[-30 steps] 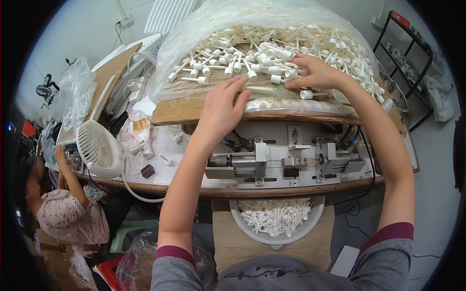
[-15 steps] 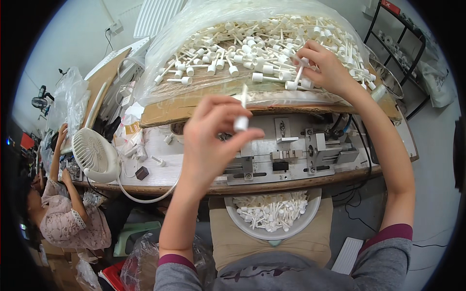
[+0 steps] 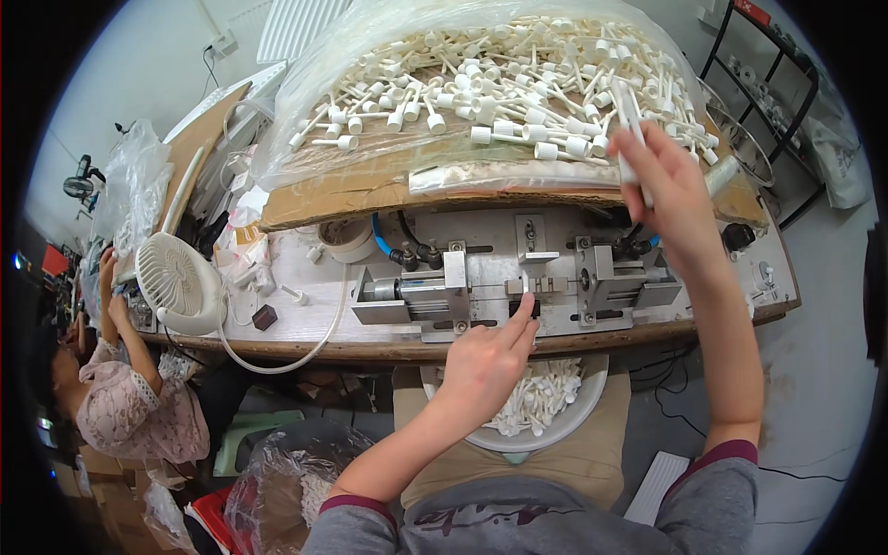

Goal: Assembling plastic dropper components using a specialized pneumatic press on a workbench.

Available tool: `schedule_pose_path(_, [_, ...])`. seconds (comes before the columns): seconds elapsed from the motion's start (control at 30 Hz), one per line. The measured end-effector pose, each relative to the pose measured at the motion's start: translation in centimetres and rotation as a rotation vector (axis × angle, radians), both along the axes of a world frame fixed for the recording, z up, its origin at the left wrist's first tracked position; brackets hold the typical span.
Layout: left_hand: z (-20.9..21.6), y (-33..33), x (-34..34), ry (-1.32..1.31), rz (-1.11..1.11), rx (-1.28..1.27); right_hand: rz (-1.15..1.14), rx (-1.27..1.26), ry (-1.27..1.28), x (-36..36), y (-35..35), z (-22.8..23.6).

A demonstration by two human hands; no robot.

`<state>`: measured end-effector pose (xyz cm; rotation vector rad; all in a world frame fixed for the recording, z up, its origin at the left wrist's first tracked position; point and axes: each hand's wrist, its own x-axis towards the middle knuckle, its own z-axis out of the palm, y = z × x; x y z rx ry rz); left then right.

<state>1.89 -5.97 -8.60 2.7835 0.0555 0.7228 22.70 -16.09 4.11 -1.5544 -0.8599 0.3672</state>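
Head view: probably loading metal fixture (image 3: 553,286) with left hand (image 3: 490,365), cannot tell if gripping, pinching white stick (image 3: 626,104) in right hand (image 3: 675,190), next needing finger clearance.

Left hand (image 3: 488,366) points forward; right hand (image 3: 668,176) curls higher.

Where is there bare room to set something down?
Free: tabletop between the loose capped stick and metal fixture, split by a hose; the left front of the cardboard, below the heap of capped sticks. Crowded: the heap, and mid-fixture, at the left hand.
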Motion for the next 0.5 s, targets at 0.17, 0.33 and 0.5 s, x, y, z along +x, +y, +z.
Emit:
schedule_pose_path(0.17, [0.5, 0.4, 0.8, 0.037, 0.021, -0.015, 0.054, 0.004, 0.175, -3.2, -2.2, -1.8])
schedule_pose_path(0.33, [1.2, 0.7, 1.4, 0.013, 0.009, -0.004, 0.074, 0.063, 0.248, -4.3, -3.9, -4.1])
schedule_pose_path(0.5, [0.4, 0.4, 1.0, 0.031, 0.052, -0.044, 0.022, -0.016, 0.287, -6.4, -5.3, -5.5])
